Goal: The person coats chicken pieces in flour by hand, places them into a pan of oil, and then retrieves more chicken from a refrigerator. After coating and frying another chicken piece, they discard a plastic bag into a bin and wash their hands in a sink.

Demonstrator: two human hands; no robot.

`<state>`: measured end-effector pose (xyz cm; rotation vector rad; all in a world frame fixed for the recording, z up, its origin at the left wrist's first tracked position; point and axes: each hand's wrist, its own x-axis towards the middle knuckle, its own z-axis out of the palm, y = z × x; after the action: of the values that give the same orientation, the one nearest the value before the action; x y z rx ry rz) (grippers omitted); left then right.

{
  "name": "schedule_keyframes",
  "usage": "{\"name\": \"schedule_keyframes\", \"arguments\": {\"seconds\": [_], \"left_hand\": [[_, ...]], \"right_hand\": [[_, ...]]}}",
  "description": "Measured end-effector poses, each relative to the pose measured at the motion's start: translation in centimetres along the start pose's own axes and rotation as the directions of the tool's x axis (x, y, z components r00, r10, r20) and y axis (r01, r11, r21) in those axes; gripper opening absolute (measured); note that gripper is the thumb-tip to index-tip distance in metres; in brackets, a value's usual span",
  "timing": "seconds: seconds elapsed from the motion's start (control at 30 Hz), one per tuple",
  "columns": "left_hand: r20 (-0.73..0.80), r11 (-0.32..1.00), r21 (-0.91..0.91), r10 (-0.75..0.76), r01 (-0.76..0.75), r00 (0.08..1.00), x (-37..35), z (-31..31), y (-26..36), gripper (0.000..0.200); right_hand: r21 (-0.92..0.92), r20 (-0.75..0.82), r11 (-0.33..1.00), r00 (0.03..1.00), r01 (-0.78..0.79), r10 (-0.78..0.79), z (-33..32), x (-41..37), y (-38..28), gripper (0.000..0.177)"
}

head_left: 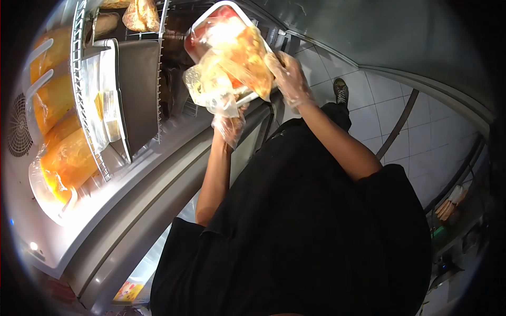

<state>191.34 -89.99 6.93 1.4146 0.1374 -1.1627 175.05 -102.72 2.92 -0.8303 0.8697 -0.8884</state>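
Observation:
A white tray (248, 98) is held up in front of the open fridge. In it lie red food (199, 41) and a clear plastic bag (245, 60) of yellow-orange food. Pale food in clear plastic (203, 89) hangs over the tray's near left corner. My right hand (289, 79), in a clear disposable glove, grips the tray's right edge. Below the near edge my left hand (229, 128), gloved the same way, supports the tray, its fingers partly hidden beneath the tray and plastic.
Left of me, the fridge has wire racks (79, 79), bagged orange food (68, 152) and a dark container with a white rim (118, 100). More bagged food (141, 16) sits higher up. A tiled floor (363, 100) and a dark hose-like bar (399, 126) lie to the right.

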Motion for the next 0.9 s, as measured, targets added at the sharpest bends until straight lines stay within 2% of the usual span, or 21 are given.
{"name": "schedule_keyframes", "arguments": {"seconds": [0.03, 0.1, 0.13, 0.23, 0.3, 0.37, 0.4, 0.43, 0.47, 0.5, 0.53, 0.57, 0.6, 0.63, 0.7, 0.73, 0.77, 0.83, 0.87, 0.9], "left_hand": [[-0.069, 0.998, 0.051, -0.029, 0.032, 0.997, -0.9, 0.8, -0.2, 0.02], [-0.014, 0.982, 0.17, -0.077, 0.078, 0.997, -0.9, 0.2, -1.0, 0.017], [-0.014, 0.982, 0.172, -0.076, 0.077, 0.997, -0.8, -0.3, -1.3, 0.017], [0.059, 0.984, 0.161, -0.08, 0.07, 0.995, -1.2, -0.9, -1.8, 0.02], [0.073, 0.992, 0.118, -0.056, 0.047, 0.996, -2.0, -0.4, -2.2, 0.023], [0.112, 0.995, 0.098, -0.038, 0.027, 0.993, -1.7, -1.4, -2.9, 0.024], [0.105, 0.989, 0.146, -0.032, 0.016, 0.994, -1.4, -1.9, -3.3, 0.026], [0.098, 0.982, 0.189, -0.023, 0.004, 0.995, -1.4, -1.9, -3.5, 0.028], [0.098, 0.985, 0.173, -0.019, 0.001, 0.995, -2.0, -1.1, -3.4, 0.028], [0.107, 0.971, 0.24, -0.033, 0.007, 0.994, -2.5, -0.3, -3.2, 0.039], [0.114, 0.953, 0.303, -0.048, 0.011, 0.992, -3.0, 0.4, -3.0, 0.051], [0.114, 0.959, 0.285, -0.042, 0.008, 0.993, -3.5, 0.8, -2.9, 0.051], [0.124, 0.957, 0.289, -0.032, -0.005, 0.992, -3.9, 1.2, -3.0, 0.051], [0.137, 0.956, 0.292, -0.022, -0.019, 0.99, -4.3, 1.5, -3.1, 0.051], [0.153, 0.974, 0.227, -0.016, -0.02, 0.988, -4.8, 1.8, -3.5, 0.05], [0.166, 0.983, 0.18, -0.01, -0.02, 0.986, -5.0, 1.9, -3.6, 0.05], [0.168, 0.988, 0.155, -0.003, -0.023, 0.986, -5.4, 2.1, -3.4, 0.05], [0.192, 0.961, 0.258, 0.05, -0.1, 0.98, -6.3, 2.5, -3.1, 0.046], [0.176, 0.964, 0.244, 0.059, -0.101, 0.983, -6.8, 2.7, -3.1, 0.043], [0.168, 0.972, 0.212, 0.07, -0.105, 0.983, -7.1, 2.9, -3.0, 0.043]], "right_hand": [[0.001, 0.001, 1.0, 1.0, -0.001, 0.001, -0.7, -0.9, -0.1, 0.028], [0.023, 0.005, 1.0, 1.0, 0.02, -0.02, -2.0, -2.3, -0.2, 0.025], [0.06, 0.089, 0.998, 0.996, -0.029, 0.024, -3.1, -2.8, 1.0, 0.025], [0.034, 0.09, 0.999, 0.996, -0.008, 0.005, -4.5, -3.6, 1.8, 0.029], [0.065, 0.125, 0.997, 0.992, -0.041, 0.032, -5.0, -4.3, 0.9, 0.034], [-0.016, 0.111, 0.994, 0.987, -0.113, 0.114, -5.4, -4.7, -0.4, 0.039], [-0.024, 0.113, 0.993, 0.987, -0.112, 0.114, -5.2, -5.1, -1.2, 0.039], [-0.051, -0.093, 0.998, 0.995, 0.041, -0.045, -4.7, -5.4, -2.4, 0.039], [-0.109, -0.283, 0.976, 0.936, 0.187, -0.211, -4.5, -5.4, -3.7, 0.04], [-0.119, -0.27, 0.975, 0.938, 0.19, -0.216, -5.0, -4.9, -5.2, 0.04], [-0.5, 0.003, 0.673, 0.778, 0.545, -0.628, -5.7, -4.2, -6.9, 0.042], [-0.644, 0.399, 0.127, 0.473, 0.754, -0.785, -6.1, -3.7, -9.0, 0.044], [-0.71, 0.444, 0.221, 0.668, 0.669, -0.597, -4.6, -4.8, -11.9, 0.044], [-0.706, 0.461, 0.208, 0.662, 0.677, -0.591, -3.9, -4.7, -12.0, 0.044], [-0.715, 0.642, 0.08, 0.697, 0.695, -0.32, -3.5, -3.7, -10.8, 0.04], [-0.569, 0.734, -0.069, 0.468, 0.819, -0.492, -6.1, -3.0, -6.6, 0.038], [-0.555, 0.751, -0.083, 0.456, 0.828, -0.478, -6.9, -2.4, -6.4, 0.038], [-0.333, 0.662, 0.194, 0.375, 0.923, -0.649, -7.2, -1.7, -6.8, 0.033], [-0.492, 0.699, 0.138, 0.485, 0.859, -0.526, -6.1, -2.6, -9.4, 0.027], [-0.474, 0.724, 0.127, 0.467, 0.871, -0.508, -5.0, -2.8, -11.7, 0.027]]}}
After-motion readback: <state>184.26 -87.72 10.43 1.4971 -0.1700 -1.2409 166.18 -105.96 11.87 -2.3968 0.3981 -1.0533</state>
